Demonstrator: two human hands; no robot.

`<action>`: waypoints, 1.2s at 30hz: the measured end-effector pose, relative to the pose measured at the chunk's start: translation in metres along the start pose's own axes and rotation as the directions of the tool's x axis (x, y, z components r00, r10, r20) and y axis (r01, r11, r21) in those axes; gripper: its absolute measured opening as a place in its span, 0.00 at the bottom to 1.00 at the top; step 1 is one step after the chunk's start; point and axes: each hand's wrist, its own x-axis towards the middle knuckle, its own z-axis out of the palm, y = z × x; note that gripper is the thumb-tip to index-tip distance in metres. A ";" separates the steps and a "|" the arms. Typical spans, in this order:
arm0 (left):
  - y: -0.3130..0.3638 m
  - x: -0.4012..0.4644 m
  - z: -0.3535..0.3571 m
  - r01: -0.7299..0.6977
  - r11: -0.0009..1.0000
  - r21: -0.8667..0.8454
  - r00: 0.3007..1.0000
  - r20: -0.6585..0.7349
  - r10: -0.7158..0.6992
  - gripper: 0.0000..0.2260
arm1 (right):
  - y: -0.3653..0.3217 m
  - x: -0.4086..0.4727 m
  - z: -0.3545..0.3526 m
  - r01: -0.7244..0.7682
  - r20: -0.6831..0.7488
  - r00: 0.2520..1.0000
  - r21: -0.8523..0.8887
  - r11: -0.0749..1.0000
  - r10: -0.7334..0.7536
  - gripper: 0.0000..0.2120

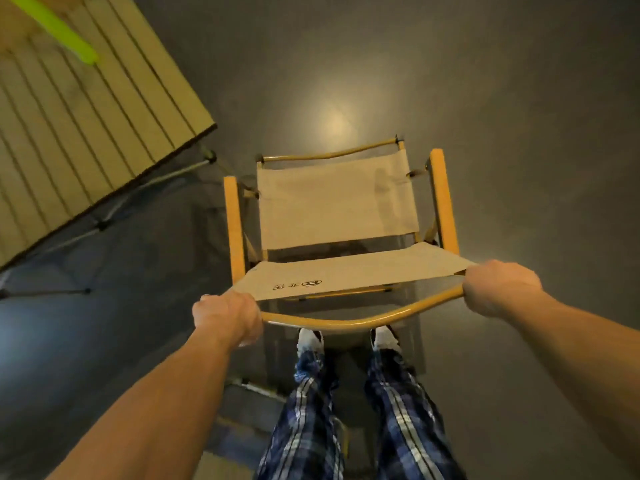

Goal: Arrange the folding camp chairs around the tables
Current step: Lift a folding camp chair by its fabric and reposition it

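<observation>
Both hands, left and right, grip the chair back's top bar; bench far left is cut off, chair legs hidden.

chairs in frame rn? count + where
1. The folding camp chair sits centre frame, unfolded, with the left hand and right hand gripping its top back rail. The slatted table is at upper left. Others may sit outside the view.
</observation>
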 end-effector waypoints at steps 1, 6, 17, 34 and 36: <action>-0.006 -0.004 0.013 0.027 0.998 -0.054 0.999 0.020 -0.026 0.14 | -0.010 0.004 -0.008 0.029 -0.017 0.999 -0.053 0.998 -0.030 0.10; -0.014 -0.021 0.061 0.209 0.947 -0.243 0.973 0.148 -0.176 0.15 | -0.051 0.027 -0.036 0.138 -0.042 0.988 -0.227 0.964 -0.151 0.11; -0.016 -0.037 0.152 0.370 0.825 -0.427 0.920 0.288 -0.264 0.14 | -0.114 0.043 -0.023 0.204 -0.043 0.971 -0.372 0.906 -0.236 0.16; -0.082 -0.055 0.238 0.348 0.831 -0.434 0.937 0.197 -0.289 0.09 | -0.190 0.002 0.049 0.147 -0.064 0.979 -0.429 0.891 -0.192 0.17; -0.091 -0.057 0.248 0.279 0.827 -0.489 0.960 0.108 -0.260 0.09 | -0.196 -0.005 0.049 0.111 -0.058 0.987 -0.452 0.885 -0.153 0.17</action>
